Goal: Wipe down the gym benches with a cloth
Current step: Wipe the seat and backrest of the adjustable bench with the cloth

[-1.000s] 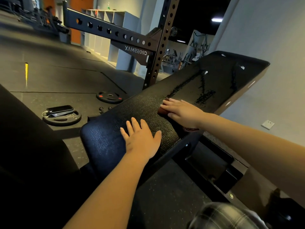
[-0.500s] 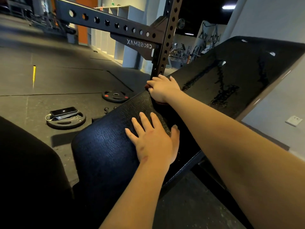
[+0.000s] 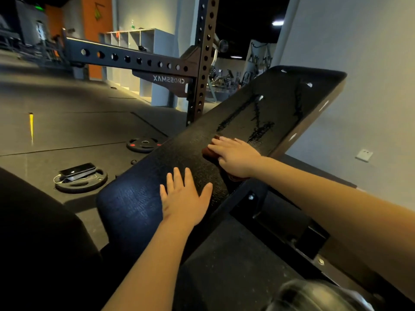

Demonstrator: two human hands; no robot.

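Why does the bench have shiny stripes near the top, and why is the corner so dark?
Head view: the streaks on the bench pad look wet and glint, likely from the ceiling light; head view again, the dim room leaves the lower left corner almost black, and the wide lens bows the rack beam.

Bench pad (image 3: 170, 158): black textured vinyl (wet, glossy streaks).

Black inclined bench pad (image 3: 139, 205): reddish cloth (image 3: 207, 151) under right hand (image 3: 235, 158), left hand (image 3: 184, 198) flat.
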